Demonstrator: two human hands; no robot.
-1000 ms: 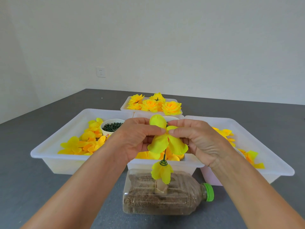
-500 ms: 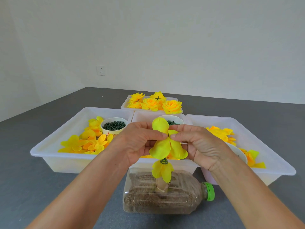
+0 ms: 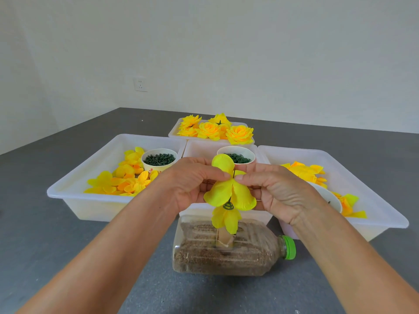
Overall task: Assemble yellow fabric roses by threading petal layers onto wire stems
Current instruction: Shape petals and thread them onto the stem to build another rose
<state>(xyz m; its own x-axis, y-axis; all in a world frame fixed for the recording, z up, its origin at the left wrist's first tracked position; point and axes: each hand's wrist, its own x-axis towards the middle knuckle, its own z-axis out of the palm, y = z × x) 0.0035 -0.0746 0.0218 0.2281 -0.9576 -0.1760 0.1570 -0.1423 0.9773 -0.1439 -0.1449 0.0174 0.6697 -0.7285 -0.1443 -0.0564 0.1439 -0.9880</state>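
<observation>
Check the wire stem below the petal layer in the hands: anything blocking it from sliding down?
Nothing visible blocks it. Both the left hand and right hand pinch the petal layer on the wire stem. Below it sit only a green ring piece and the lower petals, already threaded, where it should seat.

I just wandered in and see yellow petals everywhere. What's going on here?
A person is making fabric roses. Both hands, left hand and right hand, pinch a yellow petal layer on a thin wire stem standing up from a sand-filled bottle. Finished roses sit in the far tray.
</observation>
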